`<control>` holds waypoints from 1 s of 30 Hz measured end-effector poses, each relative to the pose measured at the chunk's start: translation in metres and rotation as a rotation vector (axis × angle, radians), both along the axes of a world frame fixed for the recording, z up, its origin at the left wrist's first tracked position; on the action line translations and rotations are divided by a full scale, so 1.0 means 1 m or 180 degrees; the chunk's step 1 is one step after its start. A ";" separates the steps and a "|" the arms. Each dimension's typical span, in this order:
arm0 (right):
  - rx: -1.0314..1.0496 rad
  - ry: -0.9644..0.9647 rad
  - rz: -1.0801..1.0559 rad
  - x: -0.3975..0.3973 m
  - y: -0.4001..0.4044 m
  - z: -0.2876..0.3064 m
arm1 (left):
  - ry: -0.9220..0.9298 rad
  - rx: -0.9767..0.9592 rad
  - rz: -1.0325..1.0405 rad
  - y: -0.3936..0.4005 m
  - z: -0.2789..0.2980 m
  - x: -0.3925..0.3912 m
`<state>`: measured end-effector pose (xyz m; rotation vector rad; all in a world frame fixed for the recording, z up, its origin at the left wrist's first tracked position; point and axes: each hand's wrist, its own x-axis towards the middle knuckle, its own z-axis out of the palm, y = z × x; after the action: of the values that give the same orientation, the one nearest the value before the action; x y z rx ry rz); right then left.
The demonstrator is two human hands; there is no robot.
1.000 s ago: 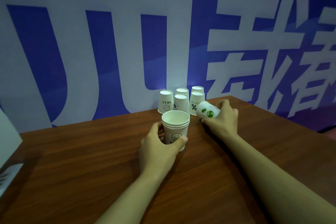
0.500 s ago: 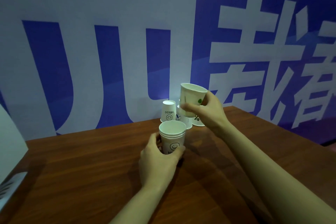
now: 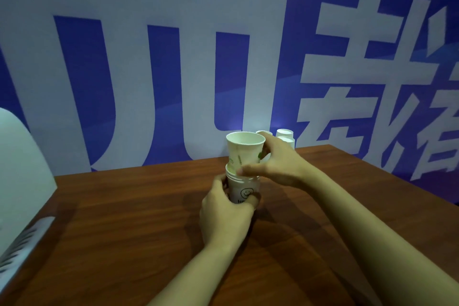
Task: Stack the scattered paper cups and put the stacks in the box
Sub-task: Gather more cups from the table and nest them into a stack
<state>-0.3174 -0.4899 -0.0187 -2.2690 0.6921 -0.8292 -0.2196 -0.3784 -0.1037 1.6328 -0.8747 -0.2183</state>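
A stack of white paper cups (image 3: 242,187) with a smiley print stands upright on the wooden table (image 3: 124,218). My left hand (image 3: 223,213) grips its lower part from the near side. My right hand (image 3: 278,164) holds a white cup with green marks (image 3: 244,150), mouth up, its base entering the top of the stack. Behind my right hand, upside-down white cups (image 3: 285,135) stand by the wall, mostly hidden. A white box (image 3: 22,169) is at the left edge.
A blue banner with large white characters (image 3: 223,57) forms the wall right behind the table's far edge. The table's right edge (image 3: 397,181) runs diagonally toward me. Bare wood lies between the box and the stack.
My right hand picked the green-marked cup off the table, turned it mouth up and brought it left and down onto the stack. My left hand kept hold of the stack.
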 end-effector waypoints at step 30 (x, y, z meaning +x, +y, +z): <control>-0.0987 0.0400 -0.1203 -0.014 -0.056 -0.078 | -0.0161 0.0194 0.0117 0.002 0.001 -0.002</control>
<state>-0.3316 -0.5460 -0.0972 -2.5217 1.1438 -1.0346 -0.2219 -0.3764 -0.1030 1.7160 -0.8831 -0.1802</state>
